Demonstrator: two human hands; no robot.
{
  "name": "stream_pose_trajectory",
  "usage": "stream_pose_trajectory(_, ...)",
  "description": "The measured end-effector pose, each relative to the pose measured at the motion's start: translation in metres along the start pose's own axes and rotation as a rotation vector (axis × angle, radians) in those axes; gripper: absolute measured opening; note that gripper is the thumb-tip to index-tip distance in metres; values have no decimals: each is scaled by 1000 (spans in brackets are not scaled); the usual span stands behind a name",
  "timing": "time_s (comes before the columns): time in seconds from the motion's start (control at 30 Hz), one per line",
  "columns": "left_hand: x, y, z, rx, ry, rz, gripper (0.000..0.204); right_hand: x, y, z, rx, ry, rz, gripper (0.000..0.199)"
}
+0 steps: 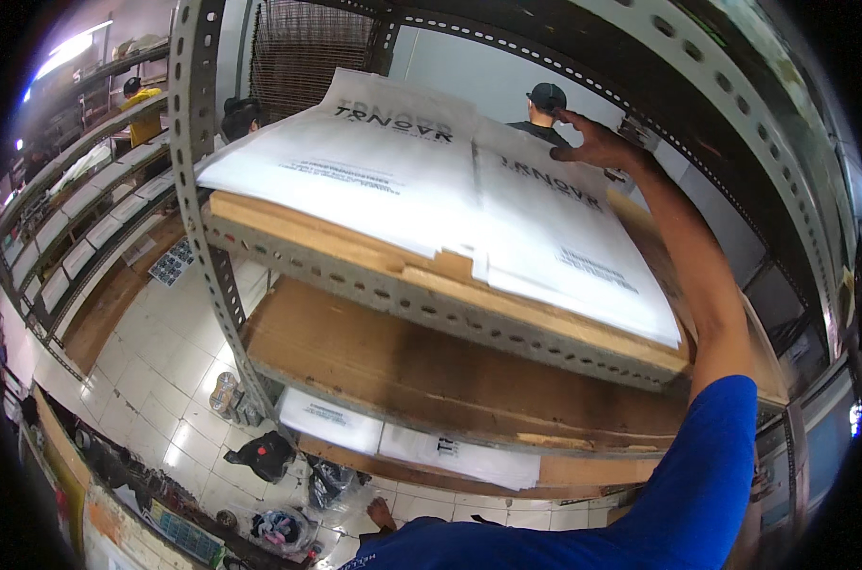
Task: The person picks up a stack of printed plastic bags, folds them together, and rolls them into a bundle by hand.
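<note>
Head view: your right hand [597,144] reaches to the upper right of the frame, fingers spread and pressed flat on the far edge of the right-hand stack of white sheets [569,247] — clamped on nothing, only resting. That stack lies on the top wooden shelf board [355,249] of a perforated metal rack [195,123], just beside a second white stack [355,157] at upper centre; their edges touch. Your blue sleeve [707,475] fills the lower right. Left hand [382,513] shows small at bottom centre, low near the tiled floor [165,370] — whether its fingers are apart or together, you cannot tell. More white sheets [402,437] sit on a lower shelf. Two other people stand behind the rack, along the top of the frame.
</note>
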State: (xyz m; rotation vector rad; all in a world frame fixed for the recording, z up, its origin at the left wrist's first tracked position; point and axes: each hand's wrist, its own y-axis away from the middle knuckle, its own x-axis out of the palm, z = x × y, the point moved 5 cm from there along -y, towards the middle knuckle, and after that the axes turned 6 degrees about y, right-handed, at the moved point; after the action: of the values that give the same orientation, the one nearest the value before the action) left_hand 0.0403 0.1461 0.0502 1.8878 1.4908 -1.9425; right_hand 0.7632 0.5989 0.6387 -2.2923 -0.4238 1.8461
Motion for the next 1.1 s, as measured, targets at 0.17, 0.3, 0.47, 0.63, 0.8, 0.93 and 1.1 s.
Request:
stream_pose_trajectory(0.17,6,-13,-21,-7,-4,-6,57,39,-33,-9,-94,-322,223,89)
stream_pose_trajectory(0.3,13,-15,-31,-9,3,15,57,65,-30,-46,139,-344,462,70)
stream_pose_trajectory(0.47,12,-17,-31,-18,-12,15,57,55,-28,-44,178,-359,506,62)
stream_pose_trajectory(0.63,10,-17,-28,-21,-12,10,57,57,-25,-43,177,-443,488,64)
stream_pose_trajectory(0.8,10,-13,-21,-38,-17,1,57,49,-26,-41,182,-351,395,66)
stream_pose_trajectory(0.93,8,-8,-14,-49,-20,0,57,35,-22,-30,186,-321,385,65)
stream_pose_trajectory(1.1,5,-1,-4,-67,-27,-10,57,-21,7,10,206,-37,165,65)
